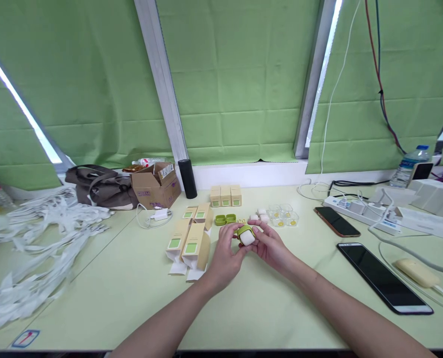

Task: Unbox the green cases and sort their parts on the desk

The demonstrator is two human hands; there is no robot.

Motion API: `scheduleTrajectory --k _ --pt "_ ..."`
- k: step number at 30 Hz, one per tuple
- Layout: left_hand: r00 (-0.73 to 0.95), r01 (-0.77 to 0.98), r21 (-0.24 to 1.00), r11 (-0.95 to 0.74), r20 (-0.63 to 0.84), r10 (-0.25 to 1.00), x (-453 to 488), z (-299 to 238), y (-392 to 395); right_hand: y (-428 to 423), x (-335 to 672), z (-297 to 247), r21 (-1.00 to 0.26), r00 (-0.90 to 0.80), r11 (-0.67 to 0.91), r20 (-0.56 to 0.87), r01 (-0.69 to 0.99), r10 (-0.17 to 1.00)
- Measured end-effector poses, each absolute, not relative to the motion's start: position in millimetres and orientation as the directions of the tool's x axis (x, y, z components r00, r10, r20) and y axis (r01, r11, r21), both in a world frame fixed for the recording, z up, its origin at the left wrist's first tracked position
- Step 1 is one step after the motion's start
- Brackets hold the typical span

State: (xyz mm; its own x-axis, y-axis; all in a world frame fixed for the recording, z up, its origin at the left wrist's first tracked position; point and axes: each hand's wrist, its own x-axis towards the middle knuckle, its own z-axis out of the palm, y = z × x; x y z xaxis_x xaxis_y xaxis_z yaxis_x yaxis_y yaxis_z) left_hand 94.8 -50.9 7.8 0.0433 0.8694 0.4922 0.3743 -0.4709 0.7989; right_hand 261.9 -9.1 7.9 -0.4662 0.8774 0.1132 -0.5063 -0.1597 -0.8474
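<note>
Both of my hands meet over the middle of the pale green table point(132, 293), gripping one small case with a green lid and white body point(246, 235). My left hand point(226, 253) curls round its left side. From the right, my right hand point(269, 243) pinches it with thumb and fingers. Just left of my hands lie several tan cartons with green labels point(190, 241), some with their flaps open. Behind my hands sit green lids point(225, 219), small white pieces point(261, 214) and clear cups with yellow inserts point(284, 217).
Three closed tan boxes point(225, 196) stand at the back beside a black cylinder point(187, 179) and an open cardboard box point(154, 186). White strips point(38, 238) pile up at the left. Two phones point(383, 278) point(336, 222), a power strip point(359, 209) and cables lie at the right.
</note>
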Motion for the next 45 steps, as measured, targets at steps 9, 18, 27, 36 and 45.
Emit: scheduleTrajectory --k 9,18,27,36,45 --pt "-0.042 0.491 0.785 -0.378 0.455 0.889 90 7 -44 -5 276 5 -0.796 -0.225 0.599 0.570 0.087 0.790" --pt "-0.037 0.490 0.793 -0.361 0.432 0.901 85 7 -40 -7 284 9 -0.426 -0.466 0.868 0.733 0.254 0.496" --pt "0.030 0.446 0.810 -0.381 0.412 0.911 88 9 -45 -9 282 9 -0.510 -0.470 0.823 0.678 0.252 0.565" --pt "0.061 0.473 0.755 -0.455 0.487 0.871 87 10 -49 -10 278 4 -0.411 -0.449 0.858 0.733 0.308 0.512" --pt "0.111 0.645 0.598 -0.476 0.543 0.833 88 12 -50 -14 274 -1 -0.363 -0.466 0.848 0.716 0.387 0.519"
